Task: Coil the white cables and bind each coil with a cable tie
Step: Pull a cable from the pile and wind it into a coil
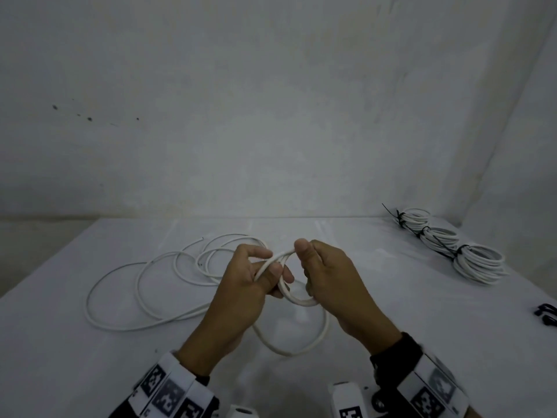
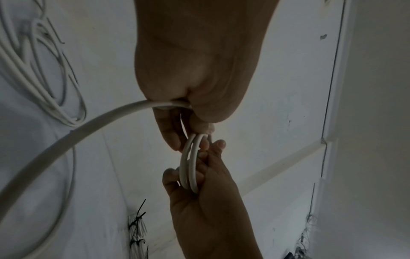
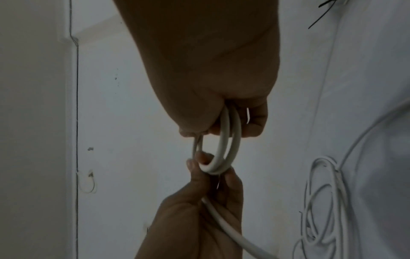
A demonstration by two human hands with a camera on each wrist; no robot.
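Note:
A small coil of white cable is held above the table between both hands. My left hand pinches its left side with thumb and fingers, and my right hand grips its right side, thumb on top. In the left wrist view the coil shows two turns running from my left hand into the right hand's fingers. The right wrist view shows my right hand curled round the coil. The rest of the cable lies in loose loops at the left, with one loop under my hands.
Three bound coils with black ties lie in a row at the back right of the white table. Loose black cable ties lie at the right edge. Grey walls close the back and right sides.

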